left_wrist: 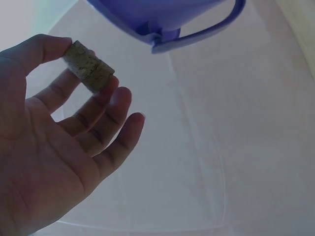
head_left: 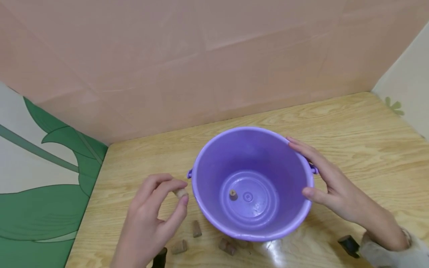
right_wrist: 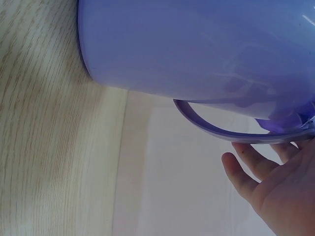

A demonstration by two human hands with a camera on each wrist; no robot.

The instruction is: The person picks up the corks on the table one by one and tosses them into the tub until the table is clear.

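Note:
Between thumb and fingertips my left hand (head_left: pixel 151 217) pinches a small cork (head_left: pixel 181 192), just left of the purple bucket (head_left: pixel 254 150). The left wrist view shows the same cork (left_wrist: pixel 88 67) held below the bucket's rim and handle (left_wrist: pixel 206 37). My right hand (head_left: pixel 338 191) holds the bucket's right rim, its thumb over the edge and its fingers along the outside. In the right wrist view, some fingers lie by the hanging handle (right_wrist: pixel 216 129). Inside the upright bucket, one cork (head_left: pixel 232 193) is on the bottom.
Loose corks lie on the wooden table (head_left: pixel 362 145) in front of the bucket: one cork (head_left: pixel 196 228) near its left side, another cork (head_left: pixel 179 247) farther left, and a cluster of corks (head_left: pixel 228 246) by its front. A pinkish covering (head_left: pixel 201 74) rises behind the table.

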